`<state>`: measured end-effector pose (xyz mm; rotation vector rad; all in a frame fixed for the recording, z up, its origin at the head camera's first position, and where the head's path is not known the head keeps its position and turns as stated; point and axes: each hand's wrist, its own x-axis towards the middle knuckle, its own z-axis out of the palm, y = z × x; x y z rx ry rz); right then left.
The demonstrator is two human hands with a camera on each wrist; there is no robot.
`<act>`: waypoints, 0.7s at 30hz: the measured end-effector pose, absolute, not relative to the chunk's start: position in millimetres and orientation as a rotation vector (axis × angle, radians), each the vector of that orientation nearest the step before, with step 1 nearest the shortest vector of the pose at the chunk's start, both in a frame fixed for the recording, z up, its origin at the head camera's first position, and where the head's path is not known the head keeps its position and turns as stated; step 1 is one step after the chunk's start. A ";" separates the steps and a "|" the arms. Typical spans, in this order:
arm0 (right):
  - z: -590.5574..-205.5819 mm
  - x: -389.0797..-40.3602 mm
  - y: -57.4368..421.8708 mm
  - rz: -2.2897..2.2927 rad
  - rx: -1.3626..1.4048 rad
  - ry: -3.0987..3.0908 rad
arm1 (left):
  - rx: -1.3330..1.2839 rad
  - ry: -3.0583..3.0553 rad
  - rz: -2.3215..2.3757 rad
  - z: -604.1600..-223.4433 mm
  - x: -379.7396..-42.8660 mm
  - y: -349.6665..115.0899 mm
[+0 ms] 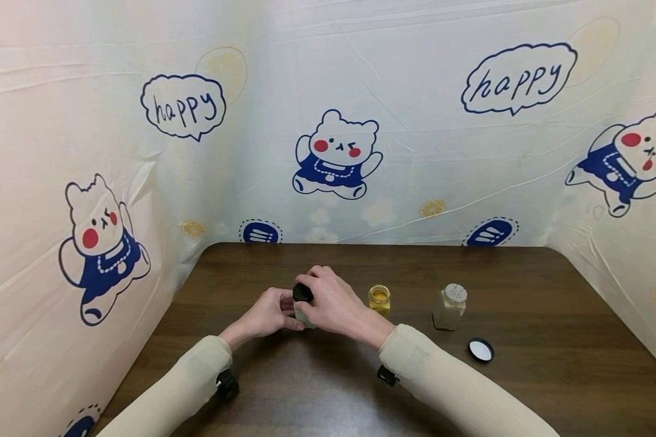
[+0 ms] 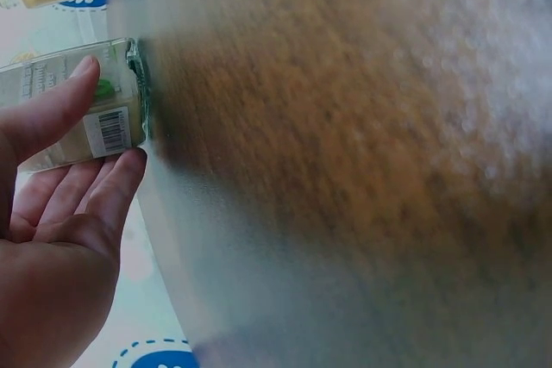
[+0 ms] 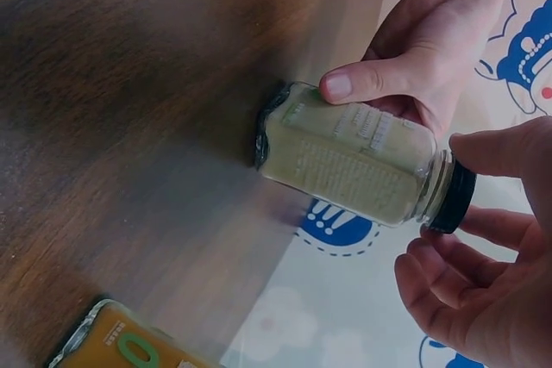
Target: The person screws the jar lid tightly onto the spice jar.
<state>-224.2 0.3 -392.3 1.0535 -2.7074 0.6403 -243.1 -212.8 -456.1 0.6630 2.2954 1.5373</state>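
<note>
A clear glass spice jar (image 3: 349, 157) with a pale powder inside stands upright on the wooden table. My left hand (image 1: 268, 312) grips its body low down, thumb on one side and fingers on the other. From above, my right hand (image 1: 336, 300) pinches the black lid (image 3: 454, 198) between thumb and fingers. That lid sits on the jar's neck; whether it is tight or loose I cannot tell. In the head view my right hand hides part of the jar.
To the right of my hands stands a lidless glass jar of yellow-orange contents (image 1: 379, 298). Farther right is another pale-powder jar (image 1: 449, 311) with a perforated shaker top. A black lid (image 1: 481, 350) lies white side up in front of it. A printed curtain (image 1: 415, 79) surrounds the table (image 1: 328, 388).
</note>
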 end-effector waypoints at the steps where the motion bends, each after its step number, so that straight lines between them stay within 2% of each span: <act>1: -392.6 -224.4 0.5 0.640 1.054 -2.710 | 0.665 2.293 1.540 -455.9 -243.1 -212.7; 21: -397.3 -224.2 5.4 0.712 1.000 -2.747 | 0.671 2.332 1.520 -455.6 -242.8 -212.9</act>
